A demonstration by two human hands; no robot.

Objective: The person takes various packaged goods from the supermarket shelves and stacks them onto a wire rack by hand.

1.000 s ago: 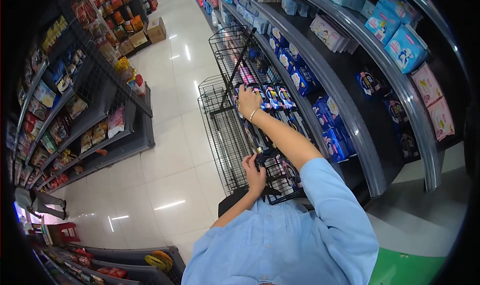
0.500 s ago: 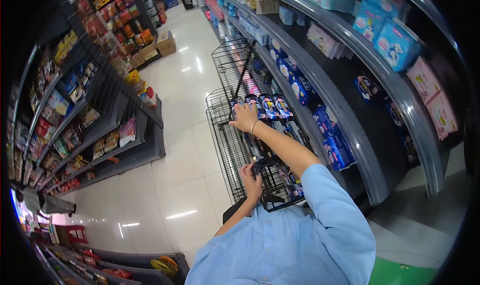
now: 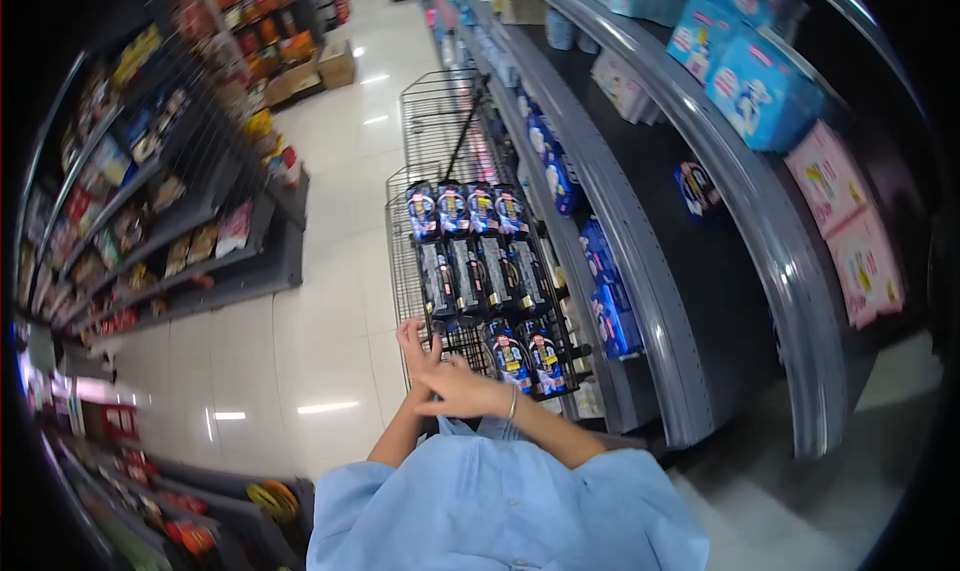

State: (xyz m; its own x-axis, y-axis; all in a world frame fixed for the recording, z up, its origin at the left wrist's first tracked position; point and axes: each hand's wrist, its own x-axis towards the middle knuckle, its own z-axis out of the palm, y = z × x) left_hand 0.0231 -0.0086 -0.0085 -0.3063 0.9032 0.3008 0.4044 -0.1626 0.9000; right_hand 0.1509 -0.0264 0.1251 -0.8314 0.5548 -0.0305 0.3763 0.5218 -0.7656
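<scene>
- Dark packs [image 3: 467,276] are sitting in rows in the wire cart [image 3: 400,256]: four are lining up toward its far end, four are filling the middle, and a near pair [image 3: 507,353] is lying by the near edge, toward the right corner.
- The near-left corner is showing a gap beside that pair; a pack could be slumping into it if bumped, since little seems to be propping that side.
- The near pair could be getting knocked askew too, should the right forearm [image 3: 555,436] or its bracelet [image 3: 513,401] be catching a wrapper.
- The packs are lying ahead of both hands, with the near pair just to the right of the fingers; no pack is visibly sitting in either palm.
- The right hand [image 3: 452,389] is crossing over the left wrist, its fingers standing apart around nothing visible; whether skin is touching skin, I cannot tell.
- The left hand [image 3: 414,345] is reaching over the near-left corner, fingers loosely spread; blur is hiding whether they are pinching anything.
- Beyond the cart's right edge, a grey shelf [image 3: 640,231] is carrying blue packs [image 3: 615,316] and pink packs [image 3: 865,266].
</scene>
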